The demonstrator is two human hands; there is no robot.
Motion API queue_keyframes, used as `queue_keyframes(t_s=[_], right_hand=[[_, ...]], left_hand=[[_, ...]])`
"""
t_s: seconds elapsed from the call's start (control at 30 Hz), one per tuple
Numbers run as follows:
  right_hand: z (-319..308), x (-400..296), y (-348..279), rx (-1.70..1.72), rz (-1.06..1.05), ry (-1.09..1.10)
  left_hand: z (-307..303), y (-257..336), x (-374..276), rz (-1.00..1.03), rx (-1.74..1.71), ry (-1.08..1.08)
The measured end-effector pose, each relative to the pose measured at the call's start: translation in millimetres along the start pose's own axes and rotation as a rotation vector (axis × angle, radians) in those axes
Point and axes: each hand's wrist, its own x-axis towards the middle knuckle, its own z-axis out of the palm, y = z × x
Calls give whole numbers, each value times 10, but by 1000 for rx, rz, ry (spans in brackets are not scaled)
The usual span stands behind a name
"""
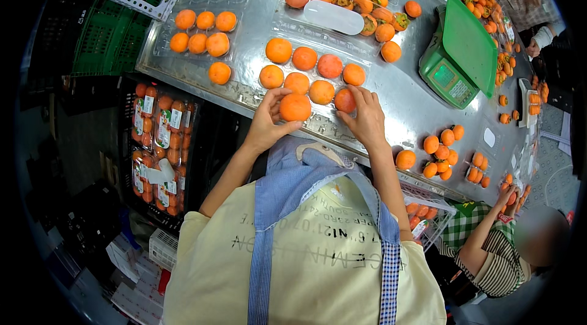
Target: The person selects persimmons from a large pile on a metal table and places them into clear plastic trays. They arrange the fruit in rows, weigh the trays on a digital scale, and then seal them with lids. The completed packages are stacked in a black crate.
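My left hand grips an orange persimmon at the near edge of a clear plastic clamshell tray. My right hand has its thumb and fingers around a redder persimmon at the right end of the tray's near row. Two rows of persimmons sit in this tray. Its open lid, with a white oval label, lies flat beyond. To the left, an open clamshell holds two rows of persimmons. A single persimmon rests just in front of it.
A green digital scale stands right on the steel table. Loose persimmons lie near the right front edge. A black crate of packed persimmons is below left, near green crates. A co-worker handles fruit at right.
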Motion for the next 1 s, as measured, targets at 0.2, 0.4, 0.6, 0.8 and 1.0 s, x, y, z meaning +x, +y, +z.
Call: queue_keyframes(t_s=[0.2,0.4,0.6,0.8,1.0], right_hand=[[-75,94,61,66,8,22],[-160,270,91,202,34,111],[86,299,-342,-95,-287,63],[219,376,-382,-190,-295,24],[214,432,-334,-132,-298,21]], left_hand=[[-121,-58,-54,-13,-111,96],[-201,-117,-98,66,-163,179],[-271,-200,-122,99,31,208],[-217,-73,-92,116,210,107],[-108,84,-28,-42,-287,-34]])
